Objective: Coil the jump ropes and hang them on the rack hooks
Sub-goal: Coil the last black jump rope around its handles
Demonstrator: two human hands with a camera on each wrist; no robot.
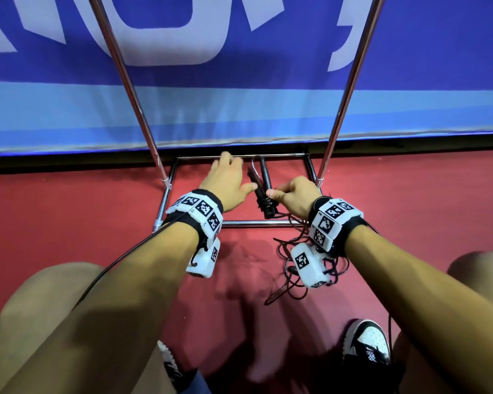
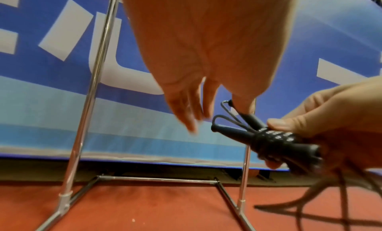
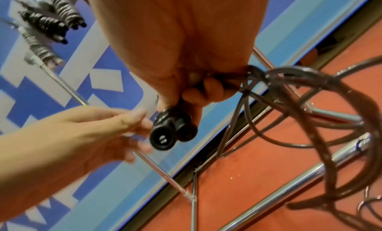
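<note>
Nearest you, loose loops of the dark brown jump-rope cord (image 1: 292, 268) hang below your right wrist and trail toward the red floor (image 1: 97, 211). Just beyond, your right hand (image 1: 296, 194) has its fingers (image 3: 212, 87) curled round the pair of black plastic handles (image 1: 264, 191), which a few turns of cord bind together. Your left hand (image 1: 225, 183) is relaxed and spread beside the handles, holding nothing, its fingertips just short of them.

The step in hand looks like winding the remaining cord round the handles. Keep your right grip firm on the bound part so the existing turns stay tight, and use your left hand to gather the slack and lay each new turn snug against the last. Watch the trailing loops; they could catch on the chrome tubular rack (image 1: 143, 115), whose base bar lies just beneath them.

Farther off, the rack uprights rise against the blue banner (image 1: 268, 109). Higher up, in the right wrist view, other wound jump ropes (image 3: 45, 22) already hang.
</note>
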